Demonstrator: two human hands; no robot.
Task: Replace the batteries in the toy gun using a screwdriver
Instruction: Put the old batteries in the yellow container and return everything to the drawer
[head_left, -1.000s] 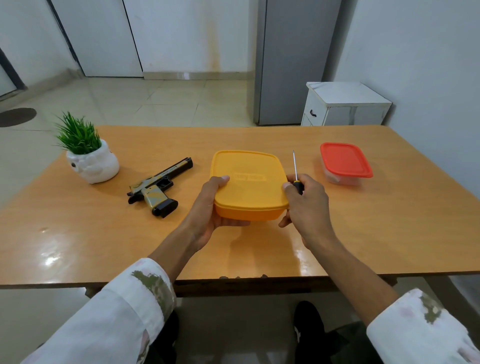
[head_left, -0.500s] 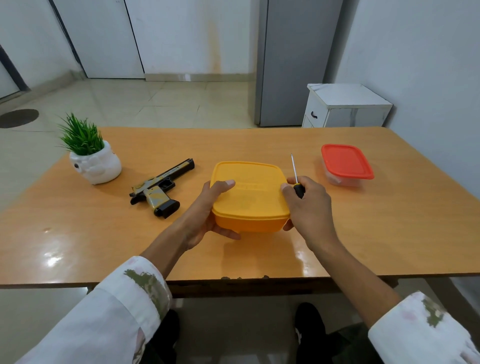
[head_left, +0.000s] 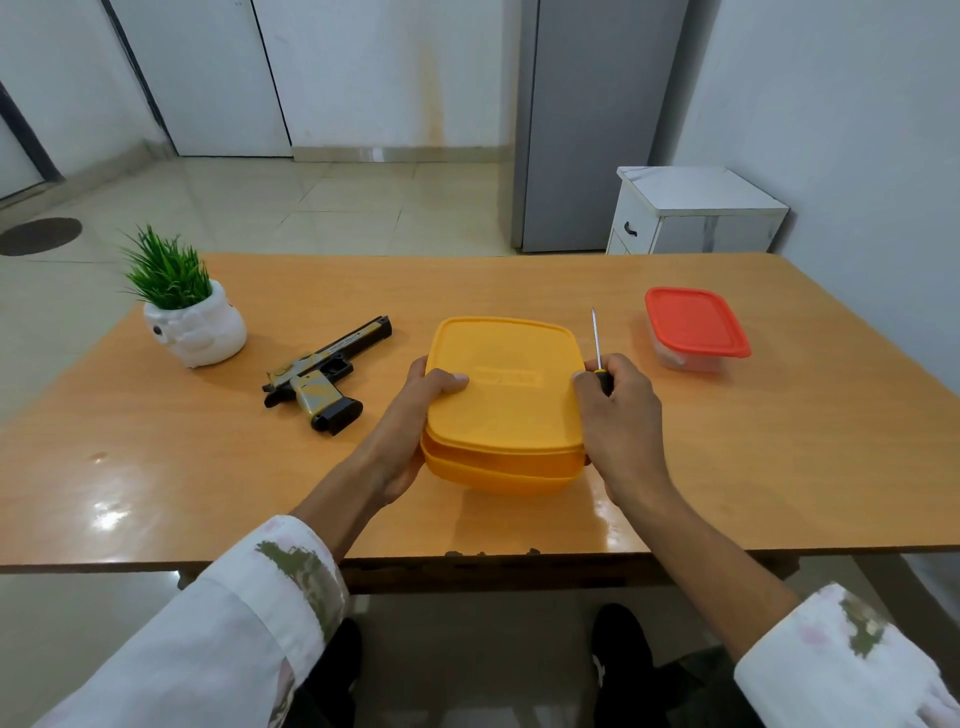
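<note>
Gripping the yellow plastic box (head_left: 504, 395) from both sides, the person holds it at the centre of the frame, just above the near part of the bench (head_left: 779, 467). The left hand (head_left: 410, 431) is clamped on the box's left edge, thumb on the lid and fingers curled underneath. The right hand (head_left: 618, 415) presses against the right edge while its fingers are closed around the black handle of the screwdriver (head_left: 597, 343), whose thin shaft sticks up toward the top of the frame.

Compared with a second ago, the box now looks larger and lower in the frame. It has been drawn toward the person and seems raised off the bench, with its near end tipped so the seam between lid and base shows. The lid is on; what is inside cannot be seen. My guess is that the box holds the spare batteries and is about to be opened, so the battery swap itself has not begun.

The toy gun (head_left: 322, 371) lies untouched on its side left of centre, well apart from both hands. Further left stands a small green plant in a white pot (head_left: 195, 327). At the right sits a clear container with a red lid (head_left: 693, 327). Beyond the bench's far edge, upper right, is a white cabinet (head_left: 696, 218).
</note>
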